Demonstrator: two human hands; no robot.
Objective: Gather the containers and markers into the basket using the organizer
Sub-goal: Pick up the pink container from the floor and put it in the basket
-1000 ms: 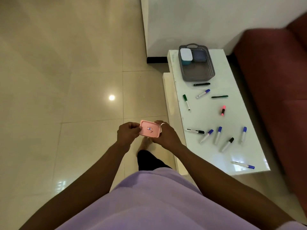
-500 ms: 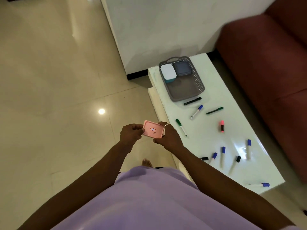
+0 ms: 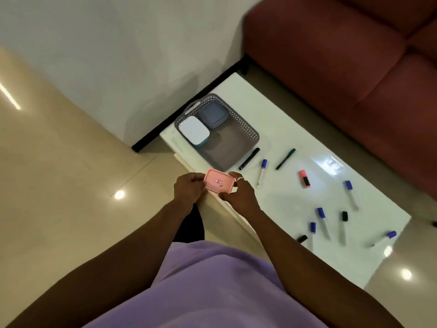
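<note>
The left hand and the right hand grip a pink container between them, one hand curled on each short end, at the edge of the white table. Just beyond the hands stands a grey basket. Its far end holds a white-lidded teal container and a blue-grey container, side by side. Right of the right hand, a black marker, a blue-capped marker, a green marker and a pink highlighter lie on the table. Further markers lie scattered farther right.
</note>
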